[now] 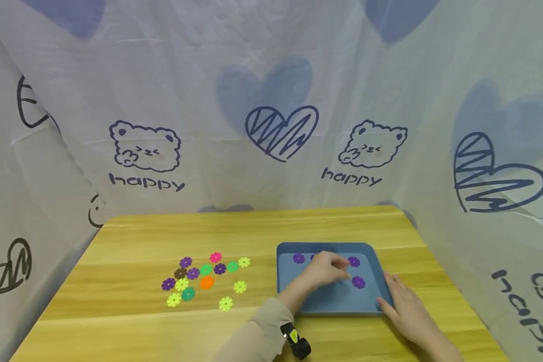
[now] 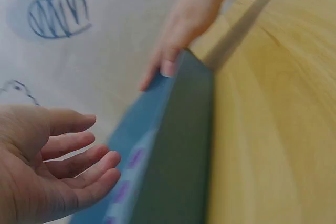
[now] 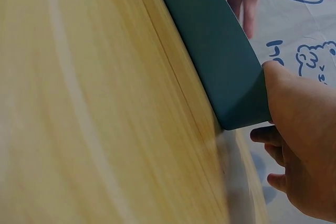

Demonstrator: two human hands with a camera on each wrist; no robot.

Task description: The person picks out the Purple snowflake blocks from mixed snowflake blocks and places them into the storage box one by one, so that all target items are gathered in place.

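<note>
A blue-grey rectangular tray (image 1: 330,313) stands on the table, with several purple snowflake discs (image 1: 358,282) lying spread out in it. Above the tray is my left hand (image 1: 324,269), its fingers loosely bent and apart. In the left wrist view nothing shows between the fingers of that left hand (image 2: 63,169). My right hand (image 1: 409,309) holds the tray at its near right corner. The right wrist view shows the right thumb (image 3: 278,80) over the rim and the other fingers outside the wall. Part of one purple disc is hidden behind the left hand.
Left of the tray, loose snowflake discs in yellow (image 1: 225,303), green, purple, brown, pink and orange (image 1: 207,282) lie scattered on the wooden table (image 1: 131,337). A printed curtain (image 1: 208,90) hangs behind the table and along both sides. My left wrist wears a black strap (image 1: 295,342).
</note>
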